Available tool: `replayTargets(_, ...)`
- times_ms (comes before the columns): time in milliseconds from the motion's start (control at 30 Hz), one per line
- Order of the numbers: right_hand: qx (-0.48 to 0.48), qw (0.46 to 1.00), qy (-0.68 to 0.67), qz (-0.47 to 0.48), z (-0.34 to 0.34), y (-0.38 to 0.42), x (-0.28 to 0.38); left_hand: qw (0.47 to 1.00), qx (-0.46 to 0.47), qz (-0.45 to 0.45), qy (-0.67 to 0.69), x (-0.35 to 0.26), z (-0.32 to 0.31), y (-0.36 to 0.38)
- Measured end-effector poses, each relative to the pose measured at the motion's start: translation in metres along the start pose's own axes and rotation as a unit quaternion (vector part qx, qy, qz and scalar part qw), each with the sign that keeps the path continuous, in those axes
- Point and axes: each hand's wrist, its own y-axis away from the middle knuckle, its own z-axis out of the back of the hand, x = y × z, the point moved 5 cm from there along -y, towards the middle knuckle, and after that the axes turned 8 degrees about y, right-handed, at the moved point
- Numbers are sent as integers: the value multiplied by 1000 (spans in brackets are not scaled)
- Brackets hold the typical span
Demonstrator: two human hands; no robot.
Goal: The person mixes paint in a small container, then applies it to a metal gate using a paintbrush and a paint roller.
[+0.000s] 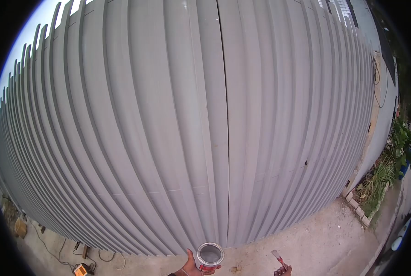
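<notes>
At the bottom middle, my left hand (pixel 190 267) is wrapped round a paint can (pixel 210 255) with a red label. The can is without its lid, and grey paint shows inside. To the right, my right hand (pixel 283 271) grips a paintbrush (pixel 279 259) by its reddish handle, with the pale bristles pointing up and to the left. Brush and can are apart. In front of both hands rises a tall grey ribbed metal gate (pixel 182 138), with a dark vertical gap near its middle. A small dark spot shows on its right part.
Cables and an orange-and-black device (pixel 81 270) lie on the concrete ground (pixel 325 237) at lower left. A yellowish container (pixel 20 227) stands farther left. On the right are a brick border (pixel 356 209), green plants (pixel 380 177) and a pale wall (pixel 384 110).
</notes>
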Motion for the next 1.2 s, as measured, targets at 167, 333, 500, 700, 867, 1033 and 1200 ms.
replayTargets(167, 182, 983, -4, 12, -113, 47, 47, 993, -89, -69, -25, 12, -12, -1)
replayTargets(333, 286, 958, 30, -17, -170, 86, 67, 977, -144, -148, -51, 31, -7, 5)
replayTargets(500, 380, 920, 71, -59, -183, 124, 60, 966, -180, -180, -47, 56, -9, 22)
replayTargets(700, 476, 861, 172, -40, -169, 200, 66, 953, -185, -238, -38, 93, -13, 66)
replayTargets(867, 585, 693, 408, 105, -142, 311, 89, 936, -186, -296, -31, 152, -16, 135)
replayTargets(1033, 672, 432, 557, 227, -101, 412, 78, 923, -157, -352, -1, 223, 11, 198)
replayTargets(1200, 742, 297, 572, 184, -42, 457, 54, 901, -170, -398, 17, 303, 24, 243)
